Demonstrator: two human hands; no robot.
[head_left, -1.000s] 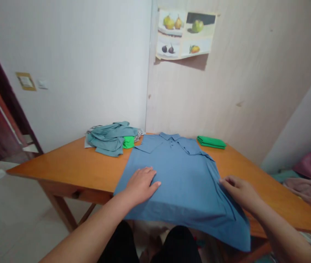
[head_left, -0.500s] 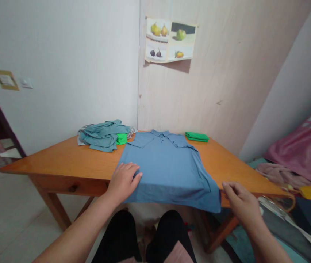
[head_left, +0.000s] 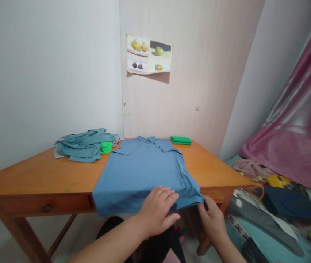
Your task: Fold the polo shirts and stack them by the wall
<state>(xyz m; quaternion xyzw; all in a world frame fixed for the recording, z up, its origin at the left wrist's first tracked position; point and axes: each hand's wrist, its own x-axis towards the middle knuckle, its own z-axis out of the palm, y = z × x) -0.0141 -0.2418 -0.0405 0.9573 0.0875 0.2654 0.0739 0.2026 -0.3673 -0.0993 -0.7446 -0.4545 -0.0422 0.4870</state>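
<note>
A blue polo shirt (head_left: 144,171) lies front up on the wooden table, its collar toward the wall and sleeves folded inward. Its hem hangs over the table's near edge. Before the middle of that hem is my left hand (head_left: 159,208), fingers extended and thumb apart, holding nothing; whether it touches the cloth I cannot tell. At the right corner of the hem, my right hand (head_left: 212,219) pinches the fabric between thumb and fingers, drawing that corner slightly outward.
On the table (head_left: 48,175), a heap of grey-green clothes (head_left: 83,144) with a bright green piece (head_left: 106,147) sits at left. A folded green cloth (head_left: 181,140) lies at the back right. Beyond the right side are a pink curtain (head_left: 276,146) and assorted items.
My left hand has moved right, from the shirt's left side to mid-hem. My right hand has closed on the right hem corner. The view has turned right.
</note>
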